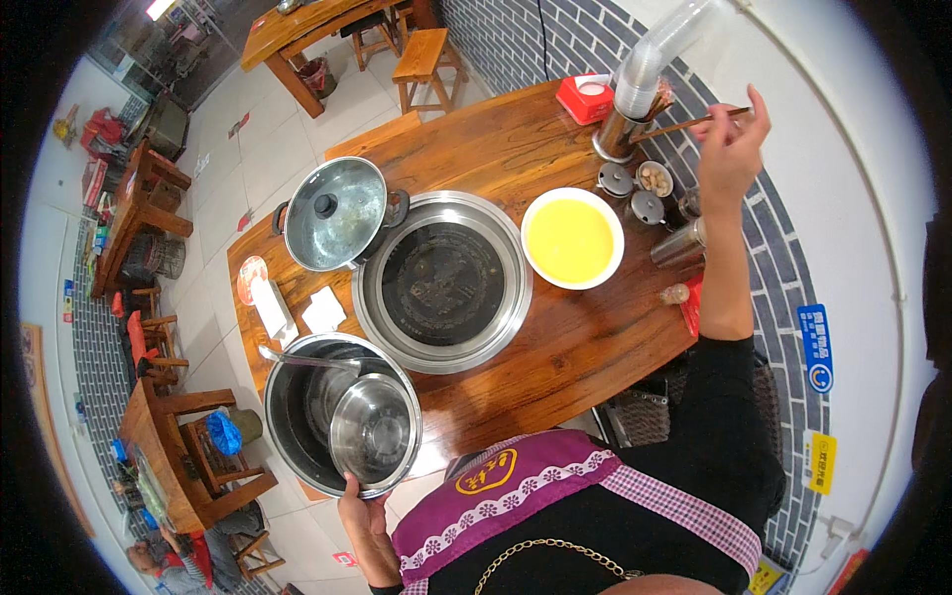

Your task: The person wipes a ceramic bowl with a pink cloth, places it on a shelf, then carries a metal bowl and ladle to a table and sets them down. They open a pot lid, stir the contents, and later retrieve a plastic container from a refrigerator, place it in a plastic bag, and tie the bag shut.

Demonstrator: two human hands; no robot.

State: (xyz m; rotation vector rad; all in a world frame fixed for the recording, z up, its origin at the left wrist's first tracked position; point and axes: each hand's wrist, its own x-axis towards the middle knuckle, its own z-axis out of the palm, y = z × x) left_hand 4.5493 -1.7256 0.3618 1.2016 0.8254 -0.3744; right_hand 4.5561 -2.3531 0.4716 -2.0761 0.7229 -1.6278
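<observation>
At the upper right, my right hand (pixel 732 141) holds a thin wooden chopstick (pixel 692 125) whose lower end reaches the metal holder (pixel 621 134) of chopsticks. Clear plastic cups (pixel 641 74) lean out of that holder. My left hand (pixel 364 513) grips the rim of a large steel pot (pixel 286 454), in which lie a steel bowl (pixel 375 431) and a ladle (pixel 309 359). A white bowl of yellow liquid (pixel 571 238) stands right of the round cooker (pixel 442 282) set in the wooden table (pixel 520 379). A glass-lidded pot (pixel 335 216) sits at the cooker's upper left.
Near the wall stand a red tissue box (pixel 586 98), small lidded jars (pixel 616 180), and a small bowl (pixel 654 179) of pale pieces. White napkins (pixel 324 310) lie left of the cooker. Wooden stools (pixel 421 56) and other tables surround this one; a person (pixel 193 561) sits at the lower left.
</observation>
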